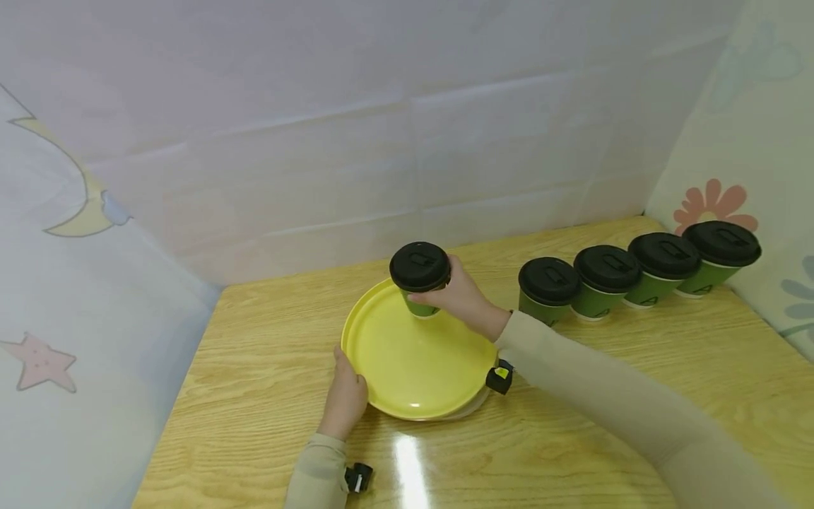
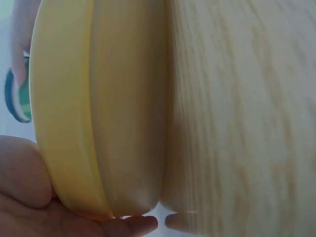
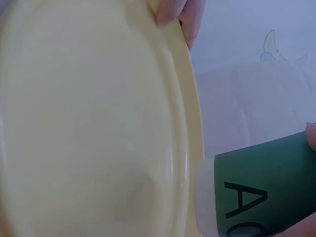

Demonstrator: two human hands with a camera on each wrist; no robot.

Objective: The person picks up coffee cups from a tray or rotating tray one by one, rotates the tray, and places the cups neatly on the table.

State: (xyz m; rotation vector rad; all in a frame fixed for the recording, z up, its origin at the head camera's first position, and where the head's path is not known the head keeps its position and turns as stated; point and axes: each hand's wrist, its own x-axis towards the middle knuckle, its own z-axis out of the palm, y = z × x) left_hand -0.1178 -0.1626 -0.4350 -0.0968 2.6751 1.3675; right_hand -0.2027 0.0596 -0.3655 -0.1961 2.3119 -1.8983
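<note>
A round bowl (image 2: 131,98) with a yellow lid (image 1: 420,364) stands on the table. My left hand (image 1: 346,396) holds its left side, thumb at the rim and fingers along the wall. In my right hand (image 1: 467,300) is a green paper cup (image 3: 266,182) with a black lid (image 1: 420,266), gripped round its side. The cup is upright over the far part of the yellow lid; whether its base touches the lid, I cannot tell. Dark letters show on the cup in the right wrist view.
To the right, several more green paper cups with black lids (image 1: 550,281) stand in a slanting row on the wooden table (image 1: 267,367). A pale cloth wall (image 1: 305,177) rises behind the table, and printed cloths flank it on both sides.
</note>
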